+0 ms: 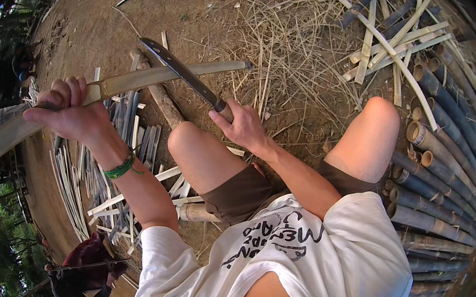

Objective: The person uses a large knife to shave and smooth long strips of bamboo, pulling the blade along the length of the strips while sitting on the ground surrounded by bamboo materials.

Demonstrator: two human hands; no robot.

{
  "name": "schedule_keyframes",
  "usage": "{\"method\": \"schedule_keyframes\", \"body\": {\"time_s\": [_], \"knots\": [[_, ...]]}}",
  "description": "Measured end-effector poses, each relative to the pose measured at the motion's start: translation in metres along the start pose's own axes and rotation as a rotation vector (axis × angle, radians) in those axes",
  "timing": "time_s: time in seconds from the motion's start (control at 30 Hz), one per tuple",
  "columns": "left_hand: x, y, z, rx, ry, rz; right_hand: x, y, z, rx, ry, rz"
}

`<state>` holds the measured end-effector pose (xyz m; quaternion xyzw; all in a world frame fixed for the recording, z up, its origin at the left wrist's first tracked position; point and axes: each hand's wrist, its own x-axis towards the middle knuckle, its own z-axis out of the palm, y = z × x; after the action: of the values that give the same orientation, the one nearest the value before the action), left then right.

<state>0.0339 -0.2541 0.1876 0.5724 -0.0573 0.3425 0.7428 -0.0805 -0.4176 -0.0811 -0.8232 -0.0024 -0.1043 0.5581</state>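
Note:
My left hand (71, 105) is closed round a long split bamboo strip (133, 79), raised on the left. The strip reaches from the left rim of the view across to a point beyond my knees. In my right hand (243, 126) is the dark handle of a large knife (198, 86), held above my knees. Its long blade points away to the far left and crosses over the strip in the view; whether the edge touches it I cannot tell. A wooden stick (163, 101) lies on the ground beneath them.
Whole bamboo poles (452, 192) are stacked on the right. Split pieces (402, 44) lie crossed at the far right beside thin bamboo shavings (285, 53). More split strips (115, 205) are piled on the left. Another person in dark red (86, 269) is at the lower left.

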Motion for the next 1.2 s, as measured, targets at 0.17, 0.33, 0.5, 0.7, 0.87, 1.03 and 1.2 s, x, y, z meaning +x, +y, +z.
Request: {"method": "schedule_keyframes", "body": {"time_s": [0.17,0.33,0.5,0.7,0.87,1.03,1.2], "knots": [[-0.016,0.004,0.035,-0.003,0.129,0.029,0.005,0.113,-0.008,-0.025,-0.037,0.544],[-0.036,0.011,0.035,-0.019,0.008,0.013,0.004,0.097,-0.013,0.021,0.017,0.354],[-0.029,0.014,0.038,-0.011,0.028,0.03,0.011,0.041,-0.012,0.028,-0.009,0.009],[-0.032,0.006,0.037,-0.034,-0.018,0.033,0.031,0.097,-0.019,0.017,-0.002,0.319],[-0.031,0.012,0.032,0.011,-0.029,0.044,0.03,0.055,-0.018,-0.004,-0.092,0.171],[-0.03,0.005,0.037,0.013,-0.039,0.04,0.039,0.148,-0.03,0.026,-0.079,0.734],[-0.024,0.009,0.019,0.027,-0.024,0.07,0.024,0.128,-0.007,-0.041,-0.04,0.351]]}}
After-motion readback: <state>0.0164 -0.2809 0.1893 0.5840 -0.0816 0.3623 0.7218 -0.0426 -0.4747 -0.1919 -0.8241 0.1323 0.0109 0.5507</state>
